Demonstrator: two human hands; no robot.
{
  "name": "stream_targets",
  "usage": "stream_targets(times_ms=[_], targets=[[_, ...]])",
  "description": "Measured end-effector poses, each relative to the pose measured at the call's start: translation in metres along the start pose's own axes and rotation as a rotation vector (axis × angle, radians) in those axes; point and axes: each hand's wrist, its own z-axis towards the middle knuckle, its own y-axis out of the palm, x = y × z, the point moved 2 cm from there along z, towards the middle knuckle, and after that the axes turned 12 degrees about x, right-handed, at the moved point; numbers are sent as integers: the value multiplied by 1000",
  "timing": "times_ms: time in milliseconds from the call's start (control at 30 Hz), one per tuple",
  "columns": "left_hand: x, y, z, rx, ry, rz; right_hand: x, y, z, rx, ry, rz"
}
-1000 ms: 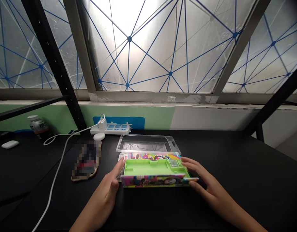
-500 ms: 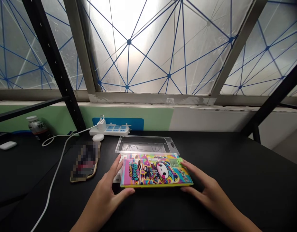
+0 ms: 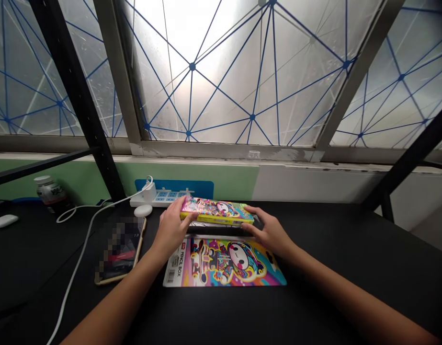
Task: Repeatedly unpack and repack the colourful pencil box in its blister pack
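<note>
A colourful pencil box with a cartoon figure and a yellow side is held between both hands. My left hand grips its left end, thumb along the near side. At the right end, my right hand holds it with fingers on top and thumb at the near edge. Beneath and behind the box is the clear plastic tray, mostly hidden. Nearer to me, a printed backing card reading "PENCIL BOX" lies flat on the table.
A phone lies left of the card. Behind it are a small white round object and a white power strip with a white cable. A bottle and a white case stand farther left. Black metal posts flank the table.
Both hands have carried the pencil box away from me, from over the backing card to the clear tray. The card is now uncovered.
</note>
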Motion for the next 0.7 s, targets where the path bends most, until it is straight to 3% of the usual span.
stream_targets(times_ms=[133, 467, 700], targets=[[-17, 7, -11, -82, -4, 77, 14, 10, -6, -48, -36, -28], [-20, 13, -18, -222, 70, 214, 20, 10, -12, -119, -106, -196], [-17, 16, -18, -264, 132, 346, -10, 3, -29, -85, -433, -272]])
